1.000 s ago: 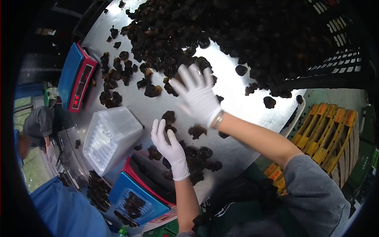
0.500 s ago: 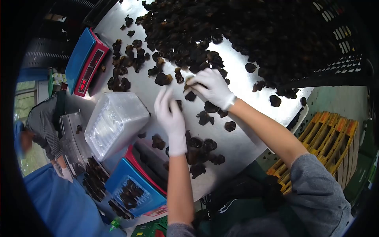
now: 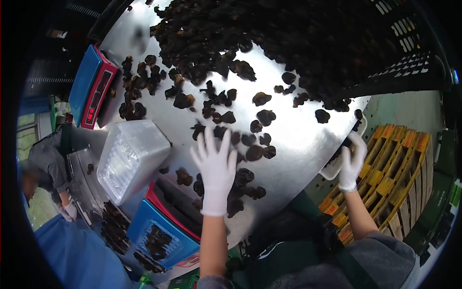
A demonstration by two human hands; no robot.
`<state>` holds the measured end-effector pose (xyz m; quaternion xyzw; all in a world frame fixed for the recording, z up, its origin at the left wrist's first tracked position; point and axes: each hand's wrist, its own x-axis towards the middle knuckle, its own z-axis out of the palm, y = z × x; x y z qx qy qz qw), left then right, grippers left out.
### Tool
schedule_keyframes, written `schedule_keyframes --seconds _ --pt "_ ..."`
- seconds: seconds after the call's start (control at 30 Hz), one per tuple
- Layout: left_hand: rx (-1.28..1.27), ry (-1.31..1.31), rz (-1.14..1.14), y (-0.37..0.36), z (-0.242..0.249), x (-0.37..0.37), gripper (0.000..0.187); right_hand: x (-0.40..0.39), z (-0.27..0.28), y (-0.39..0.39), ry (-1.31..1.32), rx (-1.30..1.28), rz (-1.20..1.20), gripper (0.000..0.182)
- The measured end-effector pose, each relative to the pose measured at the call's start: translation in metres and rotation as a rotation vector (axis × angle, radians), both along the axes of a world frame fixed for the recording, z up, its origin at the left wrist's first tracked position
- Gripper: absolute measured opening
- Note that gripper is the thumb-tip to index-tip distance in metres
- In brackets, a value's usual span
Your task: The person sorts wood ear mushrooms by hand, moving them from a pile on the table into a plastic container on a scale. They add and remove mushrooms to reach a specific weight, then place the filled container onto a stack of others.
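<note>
My left hand (image 3: 214, 172), in a white glove, is spread palm down over the metal table (image 3: 288, 168), its fingertips at some dark, fungus-like pieces (image 3: 220, 131). White-gloved too, my right hand (image 3: 352, 163) is beyond the table's right edge, over a pale tray (image 3: 333, 171) with dark contents. Its fingers are bent; whether they hold anything is hidden. Loose dark pieces lie around my left hand, and a large heap (image 3: 207, 43) covers the far part of the table.
Stacked clear plastic trays (image 3: 132, 159) stand at left between a red-blue scale (image 3: 91, 86) and a nearer one (image 3: 163, 231). A black crate (image 3: 409, 72) is at upper right, yellow pallets (image 3: 380, 178) below. A co-worker (image 3: 48, 164) stands at far left.
My right hand has moved from the loose pieces to the tray at the right edge. My left hand has spread its fingers over the pieces. The view has shifted slightly.
</note>
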<state>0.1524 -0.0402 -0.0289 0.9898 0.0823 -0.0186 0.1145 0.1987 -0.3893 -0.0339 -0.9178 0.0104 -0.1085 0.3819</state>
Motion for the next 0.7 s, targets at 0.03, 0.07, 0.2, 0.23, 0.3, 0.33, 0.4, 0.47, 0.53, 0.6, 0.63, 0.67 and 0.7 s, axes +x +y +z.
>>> schedule_keyframes --seconds 0.03,0.07,0.2,0.23,0.3,0.33,0.4,0.47,0.53,0.6,0.63,0.67,0.7 --pt "0.008 0.035 0.077 -0.002 0.005 -0.02 0.057 0.009 0.0 0.019 -0.009 -0.13 0.173 0.037" --pt "0.017 0.068 0.154 -0.002 0.009 -0.037 0.056 0.024 -0.006 0.044 -0.031 -0.112 0.282 0.039" --pt "-0.25 -0.108 0.4 0.003 0.011 -0.079 0.048 0.085 -0.031 0.145 -0.159 -0.219 0.456 0.059" --pt "-0.318 -0.152 0.45 0.001 0.012 -0.085 0.047 0.092 -0.034 0.164 -0.115 -0.283 0.439 0.066" --pt "-0.374 -0.229 0.524 -0.004 0.018 -0.093 0.044 0.076 -0.047 0.187 -0.08 -0.301 0.654 0.061" --pt "-0.384 -0.252 0.551 -0.005 0.018 -0.097 0.043 0.061 -0.048 0.195 -0.096 -0.24 0.827 0.057" --pt "-0.408 -0.301 0.613 -0.008 0.016 -0.112 0.042 0.013 -0.025 0.196 0.071 -0.15 1.095 0.046" --pt "-0.38 -0.359 0.659 -0.011 0.003 -0.131 0.04 -0.017 -0.004 0.19 0.021 -0.114 1.388 0.038" --pt "-0.37 -0.377 0.728 -0.02 -0.003 -0.15 0.039 0.001 0.001 0.204 -0.118 -0.084 1.361 0.029" --pt "-0.335 -0.394 0.773 -0.027 -0.007 -0.162 0.039 0.05 0.003 0.232 0.032 0.136 1.013 0.023" --pt "-0.316 -0.412 0.782 -0.029 -0.017 -0.167 0.039 0.073 0.008 0.247 0.082 0.149 0.844 0.033" --pt "-0.296 -0.427 0.791 -0.031 -0.024 -0.173 0.039 0.094 -0.024 0.265 -0.287 -0.073 0.645 0.045" --pt "-0.313 -0.44 0.811 -0.032 -0.032 -0.173 0.042 0.11 -0.041 0.277 -0.347 -0.221 0.619 0.054"
